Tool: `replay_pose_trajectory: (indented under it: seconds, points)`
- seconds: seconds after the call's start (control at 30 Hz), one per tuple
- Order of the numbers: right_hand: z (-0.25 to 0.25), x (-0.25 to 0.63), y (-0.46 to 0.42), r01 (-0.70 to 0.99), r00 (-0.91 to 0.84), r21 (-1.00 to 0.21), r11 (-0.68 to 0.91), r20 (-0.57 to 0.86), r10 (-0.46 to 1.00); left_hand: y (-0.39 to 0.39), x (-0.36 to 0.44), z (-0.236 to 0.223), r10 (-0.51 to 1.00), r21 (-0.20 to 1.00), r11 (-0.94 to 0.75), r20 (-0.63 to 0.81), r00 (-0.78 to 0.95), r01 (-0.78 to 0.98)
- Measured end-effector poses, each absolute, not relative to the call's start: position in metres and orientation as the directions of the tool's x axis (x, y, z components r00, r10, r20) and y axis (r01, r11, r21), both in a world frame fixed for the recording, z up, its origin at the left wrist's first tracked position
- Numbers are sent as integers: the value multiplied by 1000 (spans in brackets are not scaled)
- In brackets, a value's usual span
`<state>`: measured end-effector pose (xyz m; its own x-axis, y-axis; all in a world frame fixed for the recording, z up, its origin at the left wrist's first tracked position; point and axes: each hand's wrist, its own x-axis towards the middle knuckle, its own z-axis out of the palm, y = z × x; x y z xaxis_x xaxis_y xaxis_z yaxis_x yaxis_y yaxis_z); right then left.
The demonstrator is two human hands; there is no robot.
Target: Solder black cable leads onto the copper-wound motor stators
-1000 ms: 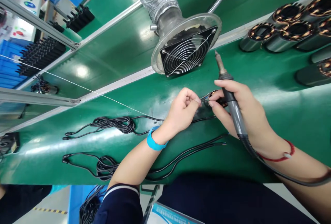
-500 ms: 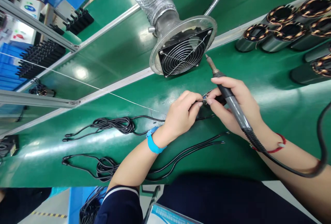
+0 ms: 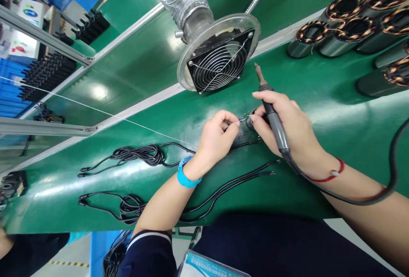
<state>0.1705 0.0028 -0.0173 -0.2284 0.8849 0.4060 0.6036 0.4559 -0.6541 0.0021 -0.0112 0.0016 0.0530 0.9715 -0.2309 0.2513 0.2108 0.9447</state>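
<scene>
My left hand [image 3: 217, 138], with a blue wristband, is closed in a pinch on thin wire leads at a small motor stator [image 3: 255, 120] lying on the green belt [image 3: 335, 111]. My right hand [image 3: 287, 130] grips a soldering iron [image 3: 271, 111] along its palm, tip pointing up and away, while its fingertips touch the stator. The stator is mostly hidden by both hands. A black cable [image 3: 140, 154] runs from the left to the stator.
A fume extractor fan [image 3: 219, 57] on a flexible metal duct hangs just behind the hands. Several wound stators [image 3: 348, 27] lie at the upper right. A second black cable [image 3: 134, 206] lies near the front edge. A thin solder wire [image 3: 96, 108] stretches from the left.
Both hands and the iron have shifted slightly left in view. The left hand's pinch has drawn a little away from the stator, showing thin leads between the hands.
</scene>
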Motion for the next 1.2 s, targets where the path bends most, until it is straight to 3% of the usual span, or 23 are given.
replay_pose_trajectory:
  seconds: [0.1,0.3,0.47,0.6,1.2]
  points:
    - [-15,173,2,617,-256,-641,456,384,887,-13,4,4,964,943,244,-261,48,224]
    - [5,201,-18,585,-260,-607,538,488,833,-18,7,7,944,929,292,-318,87,225]
    - [0,215,-39,477,-187,-640,602,596,781,-16,8,2,957,939,273,-288,43,208]
    - [-14,218,-43,451,-180,-595,665,669,721,-16,9,1,965,943,245,-259,34,226]
    - [-12,214,-41,431,-279,-607,668,614,738,-16,11,3,974,950,212,-224,28,230]
